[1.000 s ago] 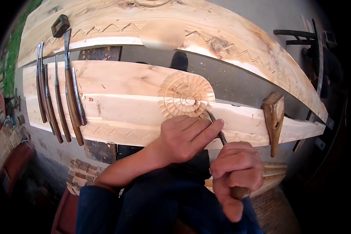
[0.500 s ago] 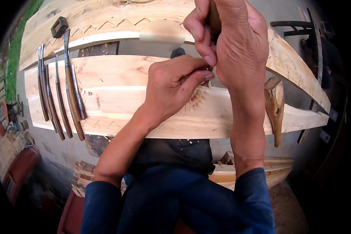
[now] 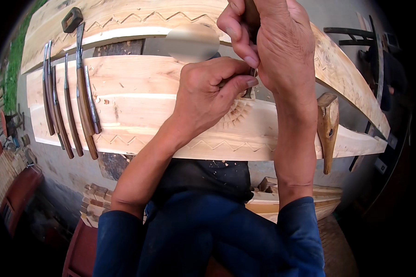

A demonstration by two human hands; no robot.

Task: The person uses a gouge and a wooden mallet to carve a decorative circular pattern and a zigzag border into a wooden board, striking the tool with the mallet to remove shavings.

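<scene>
A long pale board (image 3: 143,113) lies across in front of me, with a fan of short carved cuts (image 3: 235,115) near its middle and a zigzag line along its near edge. Over the fan stands a carving chisel (image 3: 251,16) with a dark wooden handle. My right hand (image 3: 284,53) is closed around that handle, high above the wood. Lower down, my left hand (image 3: 203,90) pinches the metal shaft between thumb and fingers, close to the board. The blade tip meets the wood at the fan's far side, mostly hidden by my fingers.
Several chisels (image 3: 82,99) lie side by side on the board's left end. A wooden mallet (image 3: 328,122) rests at its right. Beyond is a second zigzag-carved board (image 3: 138,23) bearing a dark block-like tool (image 3: 72,20). Stacked wood pieces (image 3: 97,203) sit below left.
The view has shifted slightly, so the board and the chisels on it appear a little higher. Both hands keep their hold on the chisel.
</scene>
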